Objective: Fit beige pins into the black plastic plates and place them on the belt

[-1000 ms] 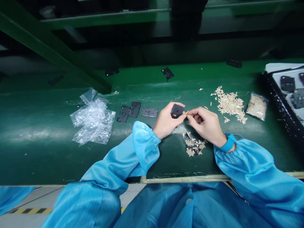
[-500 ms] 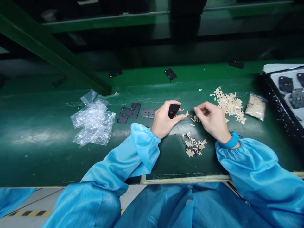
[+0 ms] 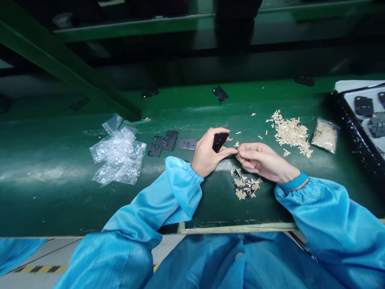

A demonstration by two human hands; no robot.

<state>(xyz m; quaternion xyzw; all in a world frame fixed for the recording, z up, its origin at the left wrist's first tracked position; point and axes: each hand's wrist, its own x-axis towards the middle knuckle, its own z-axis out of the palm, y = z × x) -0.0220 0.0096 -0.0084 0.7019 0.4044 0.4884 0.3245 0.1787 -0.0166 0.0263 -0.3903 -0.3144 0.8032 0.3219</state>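
Observation:
My left hand [image 3: 209, 150] is closed round a black plastic plate [image 3: 220, 141], held tilted up above the bench. The thumb of that hand points right, and its tip meets the fingertips of my right hand [image 3: 260, 161]. Those right fingers are pinched together; what is between them, if anything, is too small to name. Just below lies a small pile of mixed pale and black bits [image 3: 246, 186]. A larger heap of small cream-coloured pieces [image 3: 291, 134] spreads beyond my right hand. Flat black plates [image 3: 164, 143] rest left of my left hand.
Clear plastic bags [image 3: 118, 154] are piled at the left. A filled zip bag [image 3: 325, 135] lies at the right beside a black-rimmed tray [image 3: 349, 124] holding black parts. More black parts [image 3: 220, 93] sit along the back. A green post [image 3: 99, 88] slants down at the left.
My right hand has moved left and slightly down, and its fingertips now meet my left thumb. My left hand keeps its hold on the black plate in nearly the same place.

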